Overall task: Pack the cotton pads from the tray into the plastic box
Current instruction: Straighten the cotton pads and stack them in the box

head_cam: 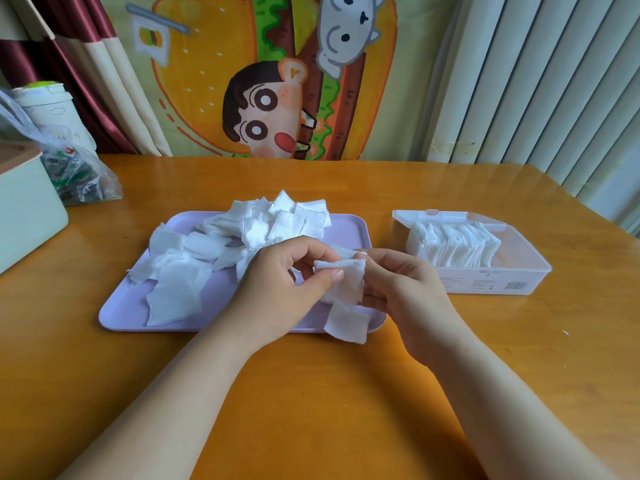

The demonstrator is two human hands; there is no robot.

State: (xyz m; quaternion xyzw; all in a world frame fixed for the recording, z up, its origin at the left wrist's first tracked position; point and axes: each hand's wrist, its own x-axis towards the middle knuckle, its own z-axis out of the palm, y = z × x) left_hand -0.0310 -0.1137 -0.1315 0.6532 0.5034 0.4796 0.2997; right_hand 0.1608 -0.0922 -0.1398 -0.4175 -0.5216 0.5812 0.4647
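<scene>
Pads (346, 284) sit pinched between left hand (287, 282) and right hand (398, 289) (both gripping), above tray (121, 313); box (519, 271) right.

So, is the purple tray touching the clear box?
Apart. The head view shows a strip of bare table between the right edge of the tray and the box.

Print on the plastic box (485, 284) is unreadably small; the left edge crops the pale container (27, 216).
</scene>
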